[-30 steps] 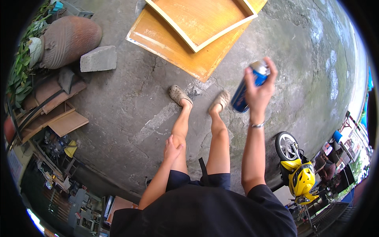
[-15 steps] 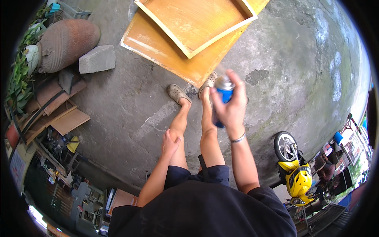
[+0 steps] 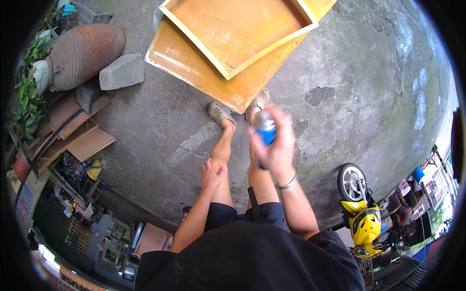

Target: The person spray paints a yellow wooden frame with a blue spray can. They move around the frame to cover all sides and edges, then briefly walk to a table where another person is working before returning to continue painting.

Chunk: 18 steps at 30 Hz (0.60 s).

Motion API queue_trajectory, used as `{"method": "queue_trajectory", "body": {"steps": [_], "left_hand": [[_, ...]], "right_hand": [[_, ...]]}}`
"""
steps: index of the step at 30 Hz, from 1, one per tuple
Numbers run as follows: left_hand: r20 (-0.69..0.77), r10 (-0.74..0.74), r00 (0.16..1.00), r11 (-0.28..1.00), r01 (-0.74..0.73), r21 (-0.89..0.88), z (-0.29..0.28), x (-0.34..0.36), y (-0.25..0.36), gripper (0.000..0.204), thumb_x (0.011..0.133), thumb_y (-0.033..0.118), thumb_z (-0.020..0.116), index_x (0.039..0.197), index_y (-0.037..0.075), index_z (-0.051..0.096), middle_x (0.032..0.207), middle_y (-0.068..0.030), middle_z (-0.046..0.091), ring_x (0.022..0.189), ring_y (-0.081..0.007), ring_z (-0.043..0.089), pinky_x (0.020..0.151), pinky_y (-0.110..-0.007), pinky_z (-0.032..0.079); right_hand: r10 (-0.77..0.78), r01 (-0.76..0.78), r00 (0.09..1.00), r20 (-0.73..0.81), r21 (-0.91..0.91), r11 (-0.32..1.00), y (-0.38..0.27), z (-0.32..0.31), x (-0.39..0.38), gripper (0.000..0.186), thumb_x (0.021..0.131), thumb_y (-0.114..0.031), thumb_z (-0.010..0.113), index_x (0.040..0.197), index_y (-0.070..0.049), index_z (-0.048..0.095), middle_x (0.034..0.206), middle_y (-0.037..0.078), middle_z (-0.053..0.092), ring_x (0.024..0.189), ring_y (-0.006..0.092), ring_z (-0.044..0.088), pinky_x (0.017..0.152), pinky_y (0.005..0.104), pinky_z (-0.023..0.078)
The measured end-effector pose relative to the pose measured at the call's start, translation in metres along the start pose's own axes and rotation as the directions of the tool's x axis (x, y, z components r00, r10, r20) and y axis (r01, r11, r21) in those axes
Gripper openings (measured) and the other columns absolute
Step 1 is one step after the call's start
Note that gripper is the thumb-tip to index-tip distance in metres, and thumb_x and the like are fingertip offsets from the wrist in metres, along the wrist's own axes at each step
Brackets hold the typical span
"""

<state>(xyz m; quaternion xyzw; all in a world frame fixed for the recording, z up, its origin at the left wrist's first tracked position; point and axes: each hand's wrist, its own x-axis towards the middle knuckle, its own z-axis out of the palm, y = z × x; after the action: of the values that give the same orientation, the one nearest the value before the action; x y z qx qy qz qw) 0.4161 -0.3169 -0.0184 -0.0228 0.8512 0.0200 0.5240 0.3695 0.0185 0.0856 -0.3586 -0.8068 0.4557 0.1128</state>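
A blue spray can with a silver top is gripped upright in my right hand, blurred by motion, over my right leg. My left hand clasps my left knee. Beyond my beige clogs lie a wooden board and, on top of it, a wooden tray-like frame. The board's near corner touches or nearly touches my right clog; I cannot tell which.
A clay jar, concrete block and stacked wood pieces lie along the left. A yellow motorbike stands at lower right on the cracked concrete floor. Cluttered shelves are at lower left.
My right hand with the can has moved left and down. My right foot has shifted left and forward, beside the board's corner. My left hand stays at my knee.
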Motion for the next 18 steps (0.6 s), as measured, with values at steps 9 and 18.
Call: {"method": "queue_trajectory", "body": {"steps": [9,18], "left_hand": [[0.017,-0.007,1.000,1.000,0.007,-0.006,0.001,0.006,0.008,0.088,0.087,0.040,0.076,0.156,0.007,0.032,0.148,-0.0254,0.047,0.133,-0.0441,0.052,0.111,-0.049,0.045],[0.013,-0.014,1.000,1.000,0.014,-0.018,0.002,0.005,0.015,0.087,0.088,0.039,0.076,0.156,0.008,0.032,0.148,-0.0257,0.047,0.133,-0.0443,0.051,0.111,-0.049,0.045]], "right_hand": [[0.026,-0.033,0.991,0.133,0.051,0.998,-0.003,0.007,-0.006,0.066,0.078,-0.013,0.085,0.137,-0.006,0.056,0.121,0.019,0.066,0.109,0.0366,0.066,0.091,0.0438,0.056],[-0.016,-0.059,0.912,-0.409,-0.170,0.984,0.099,-0.076,0.134,0.058,0.088,-0.025,0.084,0.137,-0.008,0.056,0.116,0.019,0.069,0.101,0.0290,0.070,0.090,0.0405,0.056]]}}
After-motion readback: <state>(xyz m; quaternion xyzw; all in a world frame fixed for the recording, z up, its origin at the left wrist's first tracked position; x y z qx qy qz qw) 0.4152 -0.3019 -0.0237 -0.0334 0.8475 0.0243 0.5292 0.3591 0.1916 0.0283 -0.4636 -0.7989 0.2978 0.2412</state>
